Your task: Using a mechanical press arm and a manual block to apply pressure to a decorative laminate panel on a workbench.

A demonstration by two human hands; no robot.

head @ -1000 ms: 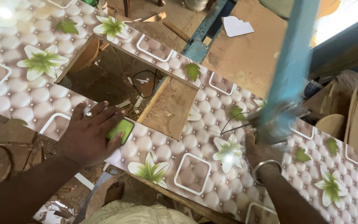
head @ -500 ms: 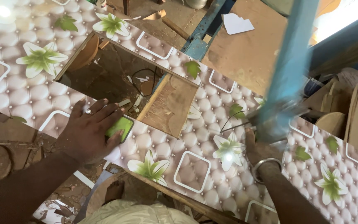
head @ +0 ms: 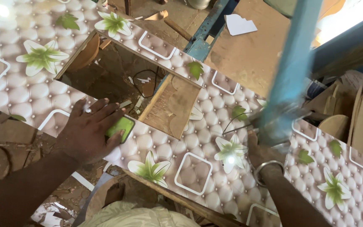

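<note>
across the middle of the view i see a long glossy panel printed with quilted white squares and green-and-white flowers (head: 198, 168), lying slantwise from upper left to lower right. a rectangular opening (head: 118, 84) is cut in it, and through that hole i can make out brown dusty ground, a loose black wire and small pale scraps, with a tan wooden board (head: 171, 107) leaning at its right edge. my left hand (head: 90, 133) lies flat on the panel just below the opening, fingers (head: 106, 110) spread wide, the palm pressing a small green rounded block (head: 122, 127) that peeks out to the right. my right hand (head: 262, 151), with a metal bangle (head: 267, 171) at the wrist, is closed around the lower end of a blurred blue bar (head: 293, 67) that rises steeply to the upper right; the fingers themselves are too smeared to read. beyond the panel lies a brown board with a white paper scrap (head: 239, 24) on it.
</note>
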